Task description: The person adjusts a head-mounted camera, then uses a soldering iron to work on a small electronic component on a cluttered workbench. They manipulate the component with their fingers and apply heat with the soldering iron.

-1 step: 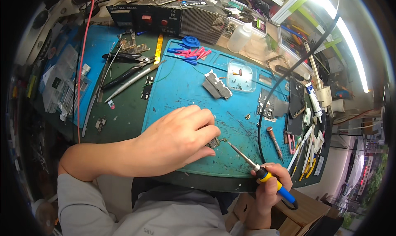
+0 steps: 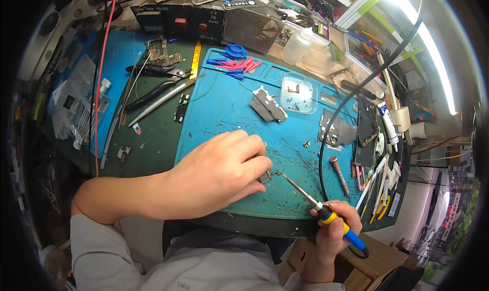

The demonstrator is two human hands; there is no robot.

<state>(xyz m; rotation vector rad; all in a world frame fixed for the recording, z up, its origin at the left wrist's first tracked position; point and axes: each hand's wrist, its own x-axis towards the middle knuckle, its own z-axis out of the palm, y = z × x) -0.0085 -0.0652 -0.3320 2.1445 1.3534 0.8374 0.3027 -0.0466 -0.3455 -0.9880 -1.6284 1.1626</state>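
My left hand (image 2: 224, 171) is curled over the blue mat (image 2: 204, 138), thumb and index finger around a small grey circuit part (image 2: 264, 177) with a short thin lead at its right. My right hand (image 2: 336, 230) grips a yellow and blue soldering iron (image 2: 349, 236), its bare metal tip angled up-left, close to that lead. Whether tip and lead touch I cannot tell.
Behind are a grey bracket part (image 2: 267, 105), a screw tray (image 2: 298, 100), pink and blue picks (image 2: 239, 64) and a white bottle (image 2: 295, 46). Left lie pliers (image 2: 147, 97); right, a screwdriver (image 2: 338, 176), dark phone parts (image 2: 364, 133) and a hanging black cable (image 2: 320, 158).
My right hand and the soldering iron have shifted very slightly to the right. My left hand is almost unchanged.
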